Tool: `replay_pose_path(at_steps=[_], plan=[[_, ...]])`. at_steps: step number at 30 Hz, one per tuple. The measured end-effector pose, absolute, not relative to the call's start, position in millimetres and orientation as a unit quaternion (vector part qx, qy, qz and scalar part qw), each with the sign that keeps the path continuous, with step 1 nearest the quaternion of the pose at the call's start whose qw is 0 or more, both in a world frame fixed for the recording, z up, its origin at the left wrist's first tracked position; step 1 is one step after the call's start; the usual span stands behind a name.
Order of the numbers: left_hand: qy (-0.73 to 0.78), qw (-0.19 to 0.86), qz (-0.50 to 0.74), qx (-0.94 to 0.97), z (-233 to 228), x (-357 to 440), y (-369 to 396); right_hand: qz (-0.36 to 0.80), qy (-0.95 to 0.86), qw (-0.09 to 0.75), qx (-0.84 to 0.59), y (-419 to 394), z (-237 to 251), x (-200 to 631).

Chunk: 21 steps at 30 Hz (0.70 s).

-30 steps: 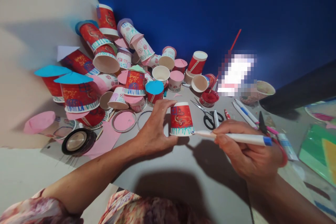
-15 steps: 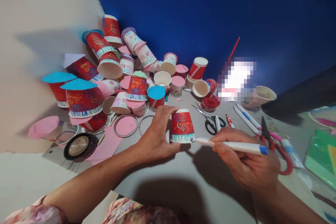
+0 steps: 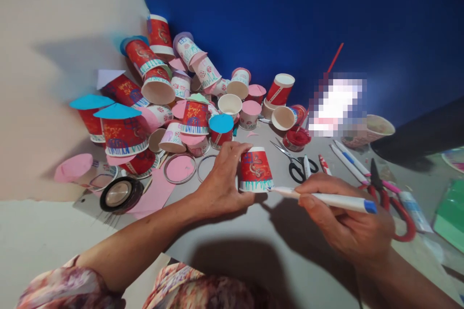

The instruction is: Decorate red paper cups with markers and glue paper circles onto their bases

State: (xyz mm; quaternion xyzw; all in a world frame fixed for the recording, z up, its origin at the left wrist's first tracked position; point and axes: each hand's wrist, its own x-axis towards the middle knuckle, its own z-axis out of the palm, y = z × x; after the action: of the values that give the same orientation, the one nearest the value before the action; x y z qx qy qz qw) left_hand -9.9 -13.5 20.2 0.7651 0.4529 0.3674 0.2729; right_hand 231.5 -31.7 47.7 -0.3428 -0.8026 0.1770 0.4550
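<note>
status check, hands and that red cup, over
Left hand grips upside-down red cup on table. Right hand holds marker, tip at cup's lower rim. Scissors just behind cup, not touching.

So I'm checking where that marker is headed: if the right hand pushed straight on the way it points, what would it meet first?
The right hand points its marker leftward, tip at the lower rim of the upside-down red cup held by the left hand. It would meet that cup first; contact already looks made, though depth is unclear.
</note>
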Motion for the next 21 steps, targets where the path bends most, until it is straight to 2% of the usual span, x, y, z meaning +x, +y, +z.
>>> replay_pose_path(at_steps=[13, 21], plan=[[0.457, 0.272, 0.353, 0.769, 20.3, -9.2, -14.0, 0.175, -0.813, 0.448, -0.329, -32.6, 48.3, 228.5], [0.458, 0.225, 0.344, 0.788, 17.4, -9.3, -14.7, 0.185, -0.822, 0.434, -0.318, -32.9, 46.5, 225.4]])
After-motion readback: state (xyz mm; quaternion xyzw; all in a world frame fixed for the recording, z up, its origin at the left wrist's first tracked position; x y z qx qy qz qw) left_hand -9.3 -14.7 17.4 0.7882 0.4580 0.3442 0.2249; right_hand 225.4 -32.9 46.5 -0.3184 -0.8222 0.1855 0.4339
